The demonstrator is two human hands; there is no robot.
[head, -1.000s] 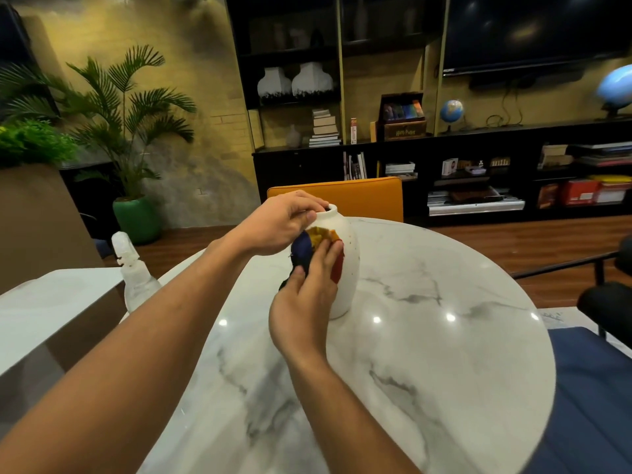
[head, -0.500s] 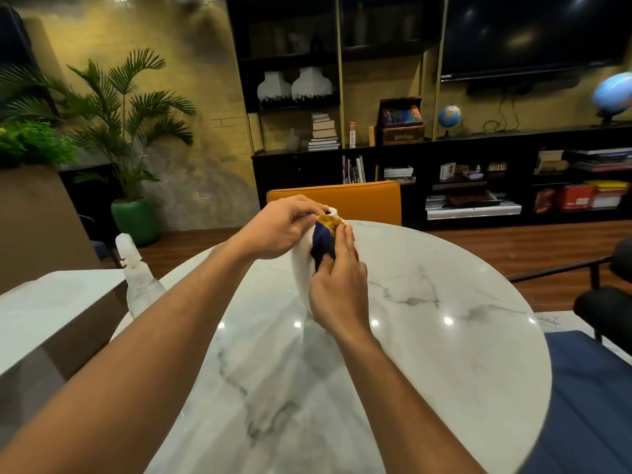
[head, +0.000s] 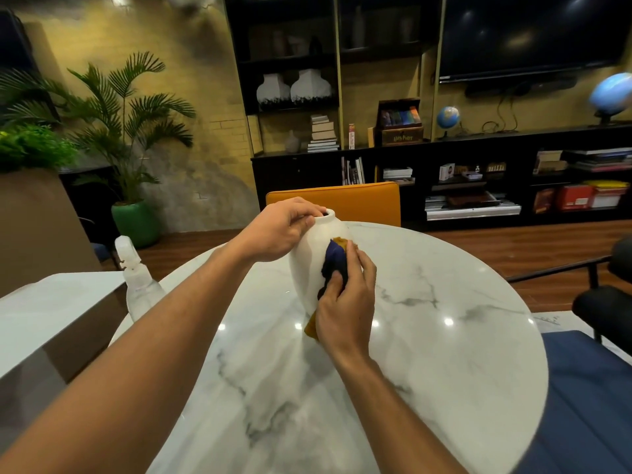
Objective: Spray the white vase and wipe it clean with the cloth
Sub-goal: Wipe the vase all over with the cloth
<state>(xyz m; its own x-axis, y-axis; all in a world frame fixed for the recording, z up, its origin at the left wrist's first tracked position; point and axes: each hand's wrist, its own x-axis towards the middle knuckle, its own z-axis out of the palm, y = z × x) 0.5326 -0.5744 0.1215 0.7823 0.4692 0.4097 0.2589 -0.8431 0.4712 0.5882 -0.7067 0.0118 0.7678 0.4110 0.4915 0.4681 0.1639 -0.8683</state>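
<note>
Glazed white vase (head: 309,265) stands upright near the middle of the round marble table (head: 444,354), looks smooth, hard, likely slippery when wet and breakable, so I'd rate it fragile. My left hand (head: 278,230) grips it at the neck, fingers curled over the rim at its 10 o'clock; best hold, since the body is wide and slick. My right hand (head: 347,302) is closed on the soft blue-and-yellow cloth (head: 335,263), pressing it to the vase's side at 3 o'clock. Clear spray bottle (head: 136,285) stands at the table's 9 o'clock edge, untouched. Wiping step underway, I judge.
</note>
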